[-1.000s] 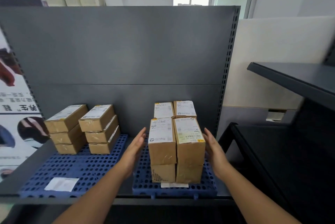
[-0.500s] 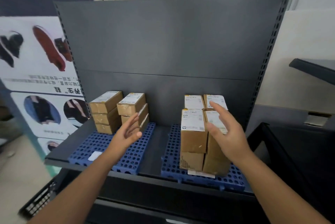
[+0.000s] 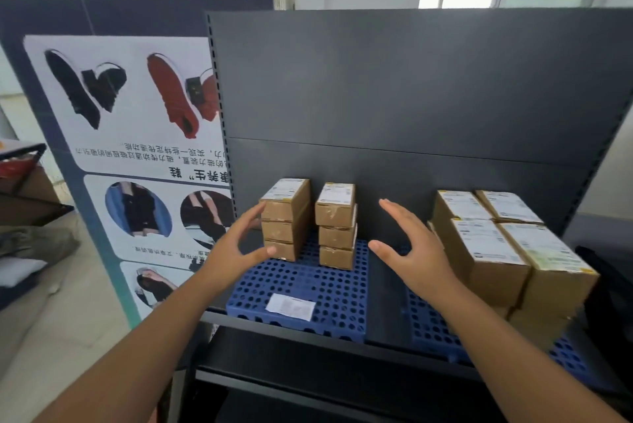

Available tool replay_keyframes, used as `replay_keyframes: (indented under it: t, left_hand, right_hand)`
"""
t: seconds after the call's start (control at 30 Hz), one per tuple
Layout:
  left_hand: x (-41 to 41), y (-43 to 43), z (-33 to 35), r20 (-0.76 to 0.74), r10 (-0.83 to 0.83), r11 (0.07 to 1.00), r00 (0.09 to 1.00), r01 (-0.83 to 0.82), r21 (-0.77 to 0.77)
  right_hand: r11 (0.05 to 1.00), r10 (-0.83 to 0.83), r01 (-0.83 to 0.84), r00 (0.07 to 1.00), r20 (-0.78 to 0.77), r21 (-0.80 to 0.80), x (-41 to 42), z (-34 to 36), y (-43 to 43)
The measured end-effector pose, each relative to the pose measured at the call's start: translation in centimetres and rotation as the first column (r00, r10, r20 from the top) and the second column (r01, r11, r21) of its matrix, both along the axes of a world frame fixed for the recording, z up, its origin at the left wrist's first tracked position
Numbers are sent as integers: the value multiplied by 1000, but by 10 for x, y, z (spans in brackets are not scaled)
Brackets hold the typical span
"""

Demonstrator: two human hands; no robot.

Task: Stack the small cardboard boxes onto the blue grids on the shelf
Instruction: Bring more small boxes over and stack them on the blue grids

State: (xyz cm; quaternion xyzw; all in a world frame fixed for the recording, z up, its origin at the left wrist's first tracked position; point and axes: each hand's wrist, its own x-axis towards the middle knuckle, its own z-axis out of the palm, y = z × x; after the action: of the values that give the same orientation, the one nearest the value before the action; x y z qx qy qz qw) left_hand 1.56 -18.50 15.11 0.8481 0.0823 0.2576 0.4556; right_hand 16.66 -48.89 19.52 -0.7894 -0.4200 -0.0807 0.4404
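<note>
The left hand (image 3: 236,251) and right hand (image 3: 416,256), each grip spread and empty, flank stacked small cardboard boxes (image 3: 337,227) on a blue grid (image 3: 335,289), the left just beside them.

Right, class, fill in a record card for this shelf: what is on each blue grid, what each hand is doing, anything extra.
left blue grid: left stack and second stack, three small boxes each, at its back
right blue grid: block of bigger boxes, two high, four on top
left hand: open, empty, beside the left stack; contact unclear
right hand: open, empty, raised between the two groups
extra: white paper slip on the left blue grid's front
</note>
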Motion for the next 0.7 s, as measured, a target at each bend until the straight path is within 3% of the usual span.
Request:
replay_keyframes:
  t: [0.47, 0.7]
  left_hand:
    - [20, 133, -68, -189, 15, 992, 982, 9, 124]
    - [56, 155, -91, -180, 23, 998, 983, -12, 61]
  right_hand:
    - [950, -247, 217, 962, -116, -224, 39, -65, 67]
    - [926, -301, 259, 945, -125, -274, 63, -82, 81]
